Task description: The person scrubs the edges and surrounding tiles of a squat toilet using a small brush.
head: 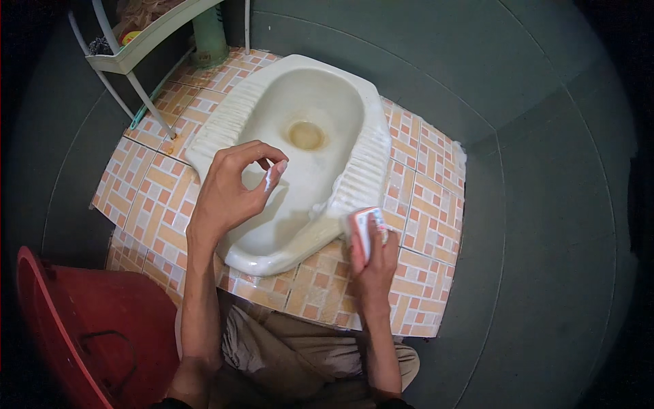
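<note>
A white ceramic squat toilet (332, 76) is set in the tiled platform before me, with brownish water in its drain hole. My right hand (375, 260) grips a blurred pink-and-white block (363, 230) that bears print. It is at the toilet's right front rim, beside the ribbed footrest. White foam (319, 208) clings to the rim nearby. Above the front of the bowl is my left hand (237, 179), its thumb and fingers curled into a loop. Something small and white (268, 179) shows at the thumb; whether it is foam or a held object is unclear.
A red plastic tub (112, 296) with a wire handle stands at my left. The pale rack (153, 36) at upper left carries several items, near a green pipe (209, 36). Dark green walls (552, 204) enclose the patterned tile platform (429, 204).
</note>
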The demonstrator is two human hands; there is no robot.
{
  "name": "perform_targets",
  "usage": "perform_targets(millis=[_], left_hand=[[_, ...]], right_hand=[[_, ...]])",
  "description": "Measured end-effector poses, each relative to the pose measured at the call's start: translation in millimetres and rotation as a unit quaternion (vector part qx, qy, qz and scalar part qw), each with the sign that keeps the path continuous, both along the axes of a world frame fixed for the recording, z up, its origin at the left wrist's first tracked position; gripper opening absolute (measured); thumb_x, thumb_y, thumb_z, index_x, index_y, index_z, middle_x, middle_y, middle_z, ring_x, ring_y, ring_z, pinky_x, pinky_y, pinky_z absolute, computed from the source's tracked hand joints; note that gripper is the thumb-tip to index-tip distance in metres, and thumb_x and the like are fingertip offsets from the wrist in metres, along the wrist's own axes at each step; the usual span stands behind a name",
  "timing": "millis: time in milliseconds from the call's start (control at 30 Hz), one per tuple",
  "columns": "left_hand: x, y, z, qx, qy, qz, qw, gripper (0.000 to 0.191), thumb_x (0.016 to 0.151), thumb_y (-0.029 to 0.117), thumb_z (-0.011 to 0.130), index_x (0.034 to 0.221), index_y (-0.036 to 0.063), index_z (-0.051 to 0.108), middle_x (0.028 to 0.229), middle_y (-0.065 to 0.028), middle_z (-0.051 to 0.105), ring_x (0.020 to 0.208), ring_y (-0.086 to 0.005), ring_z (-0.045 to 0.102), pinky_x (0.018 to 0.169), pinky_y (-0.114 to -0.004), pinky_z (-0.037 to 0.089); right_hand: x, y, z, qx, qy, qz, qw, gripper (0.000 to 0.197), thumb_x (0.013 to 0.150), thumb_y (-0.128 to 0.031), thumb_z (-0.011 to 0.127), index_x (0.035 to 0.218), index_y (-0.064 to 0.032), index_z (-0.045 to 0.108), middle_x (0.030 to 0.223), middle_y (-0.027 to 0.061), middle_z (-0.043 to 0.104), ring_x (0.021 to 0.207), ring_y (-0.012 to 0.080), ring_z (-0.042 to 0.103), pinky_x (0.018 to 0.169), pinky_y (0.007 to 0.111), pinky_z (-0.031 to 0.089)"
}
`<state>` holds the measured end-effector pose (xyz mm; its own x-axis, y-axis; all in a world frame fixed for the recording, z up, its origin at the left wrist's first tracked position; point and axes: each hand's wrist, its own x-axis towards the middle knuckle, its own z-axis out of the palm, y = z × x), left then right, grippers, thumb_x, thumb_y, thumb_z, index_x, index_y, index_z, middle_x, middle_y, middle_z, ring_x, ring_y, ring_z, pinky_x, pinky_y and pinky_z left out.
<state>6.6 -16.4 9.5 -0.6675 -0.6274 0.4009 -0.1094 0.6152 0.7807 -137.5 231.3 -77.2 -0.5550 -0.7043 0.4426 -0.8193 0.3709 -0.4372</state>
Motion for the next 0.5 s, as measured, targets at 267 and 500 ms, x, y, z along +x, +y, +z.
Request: perform_targets(millis=[267,500], left_hand=[[-0.3,-0.4,-3.4,0.004,-0.001,-0.008,1.000,0.011,0.092,0.005,0.073,0.098,-0.0040,0.076,0.091,-0.0160,0.076,0.081,-0.0263,0.073,0.081,-0.037,0.057],[-3.2,1.8,-4.0,-0.001,-0.002,-0.009,1.000,0.011,0.091,0.006,0.074,0.098,-0.0031,0.076,0.091,-0.0158,0.077,0.082,-0.0271,0.073,0.082,-0.038,0.057]], right_hand=[[9.2,-2.8,4.5,0.005,0.029,-0.030,0.999,0.064,0.093,-0.014,0.080,0.151,-0.0057,0.057,0.110,0.0260,0.059,0.100,0.0432,0.061,0.084,0.051,0.053],[50.6,-11.5,7.8,0.014,-0.009,0.036,0.999,0.077,0.093,-0.018,0.082,0.161,-0.0122,0.047,0.111,0.0264,0.058,0.097,0.0434,0.061,0.080,0.051,0.053]])
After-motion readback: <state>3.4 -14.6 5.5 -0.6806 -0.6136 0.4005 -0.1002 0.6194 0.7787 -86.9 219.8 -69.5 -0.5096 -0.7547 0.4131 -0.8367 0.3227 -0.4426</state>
